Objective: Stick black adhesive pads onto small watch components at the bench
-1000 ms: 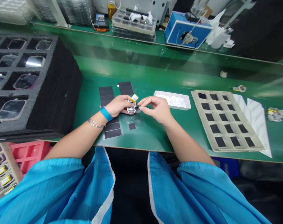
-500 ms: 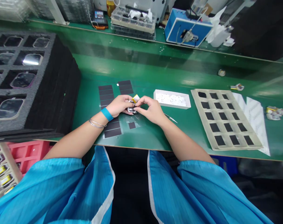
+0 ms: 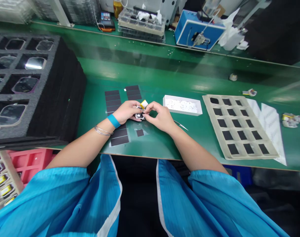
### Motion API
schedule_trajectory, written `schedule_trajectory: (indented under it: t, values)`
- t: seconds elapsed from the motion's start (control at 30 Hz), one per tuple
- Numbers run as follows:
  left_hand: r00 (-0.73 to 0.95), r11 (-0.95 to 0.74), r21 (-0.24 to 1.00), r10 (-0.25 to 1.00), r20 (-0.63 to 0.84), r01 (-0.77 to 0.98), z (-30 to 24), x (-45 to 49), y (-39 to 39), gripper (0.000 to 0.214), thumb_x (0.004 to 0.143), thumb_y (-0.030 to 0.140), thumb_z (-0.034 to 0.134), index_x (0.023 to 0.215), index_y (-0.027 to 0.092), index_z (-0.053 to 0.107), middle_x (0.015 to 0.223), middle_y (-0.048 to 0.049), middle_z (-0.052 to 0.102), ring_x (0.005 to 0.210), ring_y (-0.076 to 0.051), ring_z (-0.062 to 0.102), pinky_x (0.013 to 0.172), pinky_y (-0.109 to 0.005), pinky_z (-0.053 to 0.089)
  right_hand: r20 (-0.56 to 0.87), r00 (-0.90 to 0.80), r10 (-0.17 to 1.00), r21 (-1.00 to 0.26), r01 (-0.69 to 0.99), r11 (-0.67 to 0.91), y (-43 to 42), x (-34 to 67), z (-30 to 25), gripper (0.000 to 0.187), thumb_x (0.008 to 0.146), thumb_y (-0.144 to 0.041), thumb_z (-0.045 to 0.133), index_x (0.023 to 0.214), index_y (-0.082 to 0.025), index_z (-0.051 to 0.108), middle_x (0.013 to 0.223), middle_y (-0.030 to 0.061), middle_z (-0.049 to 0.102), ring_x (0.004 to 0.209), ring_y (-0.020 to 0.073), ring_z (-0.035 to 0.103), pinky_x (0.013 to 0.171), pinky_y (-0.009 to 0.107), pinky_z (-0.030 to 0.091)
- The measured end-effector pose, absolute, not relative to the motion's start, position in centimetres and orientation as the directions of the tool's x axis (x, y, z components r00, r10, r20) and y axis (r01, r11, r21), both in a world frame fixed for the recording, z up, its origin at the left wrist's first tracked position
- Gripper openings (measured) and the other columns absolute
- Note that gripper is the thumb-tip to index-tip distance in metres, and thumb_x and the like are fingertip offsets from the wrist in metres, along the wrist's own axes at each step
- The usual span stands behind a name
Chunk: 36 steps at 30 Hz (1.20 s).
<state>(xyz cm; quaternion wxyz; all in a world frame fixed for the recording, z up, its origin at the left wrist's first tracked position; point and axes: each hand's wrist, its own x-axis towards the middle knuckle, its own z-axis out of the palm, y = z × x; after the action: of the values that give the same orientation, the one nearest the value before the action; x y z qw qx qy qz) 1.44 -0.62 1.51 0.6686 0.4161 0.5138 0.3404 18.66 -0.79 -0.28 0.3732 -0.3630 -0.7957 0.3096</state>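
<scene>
My left hand (image 3: 128,111), with a blue band and metal bangles at the wrist, is closed around a small silver-rimmed watch case (image 3: 139,116). A yellow and white battery (image 3: 144,104) stands up from the case's far side. My right hand (image 3: 159,116) pinches at the case's right edge; whatever lies between its fingertips is too small to make out. Under and beside the left hand lie sheets of black adhesive pieces (image 3: 112,98). One loose black square (image 3: 140,132) on clear film sits on the green bench just in front of the hands.
A white box (image 3: 182,105) of tiny parts and thin tweezers (image 3: 180,125) lie right of the hands. Farther right is a beige tray (image 3: 238,126) with black squares over papers (image 3: 273,128). Stacked black foam trays (image 3: 41,108) rise at left. A blue machine (image 3: 199,29) stands behind.
Almost nothing differs. The right fingertips have shifted very slightly at the watch case, while the left hand keeps its hold.
</scene>
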Motion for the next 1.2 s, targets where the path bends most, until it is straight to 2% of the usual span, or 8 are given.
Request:
schedule_trajectory:
  t: [0.23,0.53,0.67,0.77,0.87,0.97,1.07,1.2]
  values:
    - [0.245,0.407,0.913,0.888,-0.389,-0.023,1.4,1.4,-0.6,0.011,0.073,0.001,0.062,0.080,0.010,0.060,0.060,-0.0015,0.064,0.051,-0.011,0.062,0.050,-0.020,0.055,0.370,-0.465,0.804,-0.725,0.397,0.563,-1.0,18.7,0.0,0.008,0.076,-0.019,0.063,0.079,-0.021,0.055,0.078,-0.0009,0.067,0.073,0.0155,0.064,0.079,0.031,0.047]
    - [0.255,0.393,0.919,0.892,-0.374,-0.027,1.0,1.6,-0.6,0.011,0.075,-0.001,0.060,0.078,0.010,0.059,0.057,-0.0004,0.063,0.048,-0.011,0.061,0.051,-0.021,0.056,0.406,-0.524,0.749,-0.588,0.478,0.653,-0.8,18.6,-0.6,0.010,0.075,-0.014,0.060,0.081,-0.021,0.055,0.077,-0.0010,0.067,0.075,0.0171,0.062,0.086,0.035,0.041]
    - [0.227,0.381,0.924,0.903,-0.366,-0.026,0.9,1.5,-0.6,0.012,0.075,-0.001,0.060,0.079,0.010,0.058,0.056,-0.0006,0.064,0.046,-0.010,0.060,0.050,-0.020,0.055,0.416,-0.559,0.718,-0.491,0.526,0.694,-1.1,18.1,-0.9,0.008,0.079,-0.013,0.057,0.080,-0.021,0.054,0.077,0.0016,0.065,0.079,0.0197,0.059,0.085,0.037,0.041]
    - [0.213,0.363,0.930,0.914,-0.345,-0.051,0.8,1.4,-0.6,0.013,0.075,-0.001,0.060,0.081,0.011,0.058,0.056,-0.0009,0.064,0.046,-0.011,0.060,0.050,-0.020,0.054,0.423,-0.522,0.741,-0.465,0.576,0.672,-1.4,17.8,-0.9,0.009,0.082,-0.012,0.056,0.081,-0.021,0.056,0.081,0.0049,0.064,0.087,0.0228,0.057,0.083,0.038,0.042]
    - [0.226,0.360,0.932,0.913,-0.340,-0.050,0.6,1.3,-0.5,0.012,0.075,0.000,0.061,0.081,0.010,0.058,0.059,-0.0026,0.065,0.048,-0.012,0.062,0.049,-0.021,0.054,0.439,-0.384,0.812,-0.554,0.595,0.582,-1.1,17.9,-1.0,0.016,0.076,-0.016,0.067,0.088,-0.020,0.057,0.097,0.0086,0.062,0.097,0.0251,0.055,0.085,0.040,0.045]
    - [0.244,0.379,0.923,0.903,-0.354,-0.062,0.5,1.4,-0.5,0.012,0.074,0.003,0.064,0.079,0.011,0.057,0.063,-0.0036,0.066,0.054,-0.014,0.064,0.051,-0.023,0.056,0.307,-0.246,0.919,-0.795,0.465,0.390,-0.1,18.3,-1.5,0.036,0.068,-0.027,0.077,0.098,-0.020,0.058,0.106,0.0084,0.061,0.093,0.0218,0.059,0.079,0.037,0.051]
    - [0.279,0.399,0.913,0.889,-0.362,-0.085,0.5,1.4,-0.5,0.015,0.072,0.006,0.067,0.082,0.012,0.057,0.069,-0.0051,0.068,0.059,-0.015,0.066,0.054,-0.026,0.058,0.145,-0.249,0.958,-0.942,0.262,0.210,0.7,18.5,-1.9,0.031,0.075,-0.043,0.071,0.094,-0.020,0.061,0.091,0.0041,0.066,0.080,0.0174,0.063,0.076,0.034,0.053]
    - [0.351,0.442,0.885,0.859,-0.372,-0.144,0.7,1.0,-0.4,0.019,0.070,0.005,0.066,0.087,0.011,0.059,0.077,-0.0054,0.070,0.066,-0.014,0.068,0.064,-0.029,0.060,0.184,-0.205,0.961,-0.956,0.190,0.223,0.7,18.4,-1.9,0.030,0.079,-0.050,0.067,0.084,-0.020,0.065,0.080,0.0017,0.068,0.072,0.0159,0.063,0.074,0.033,0.054]
